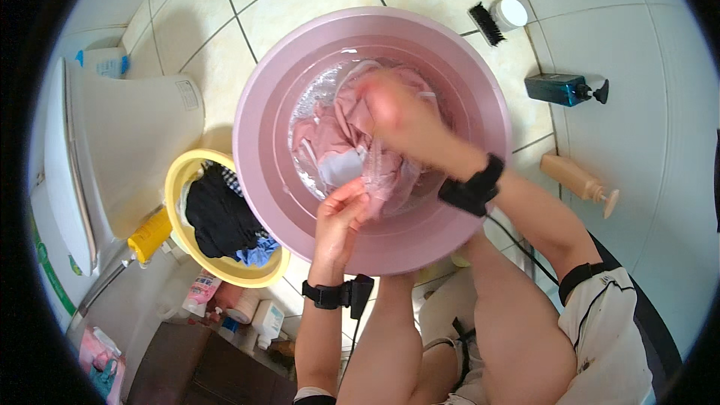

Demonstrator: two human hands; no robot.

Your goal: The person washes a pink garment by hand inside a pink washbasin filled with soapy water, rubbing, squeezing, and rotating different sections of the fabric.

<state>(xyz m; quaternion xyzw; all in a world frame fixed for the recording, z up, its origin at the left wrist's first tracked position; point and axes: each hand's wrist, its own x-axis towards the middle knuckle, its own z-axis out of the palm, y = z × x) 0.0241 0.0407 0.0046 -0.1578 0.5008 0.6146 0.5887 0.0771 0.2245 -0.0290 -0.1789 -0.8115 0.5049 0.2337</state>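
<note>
A large pink plastic basin (371,253) holds water and a wet pink garment (337,129) with white parts. Low in the basin, my left hand (343,208) pinches a sheer, lace-like edge of the garment between thumb and fingers. Above it and to the right, my right hand (391,104) is blurred by motion and lies over the bunched cloth; its fingers are hidden, so its grip cannot be told. Each forearm wears a black strap with a small device and a cable.
Left of the basin, a yellow basin (174,197) holds dark and blue clothes, near a white toilet (135,140). On the right are a scrubbing brush (486,24), a white-lidded jar (511,14), a blue pump bottle (554,89) and a beige pump bottle (571,177). Bottles stand lower left.
</note>
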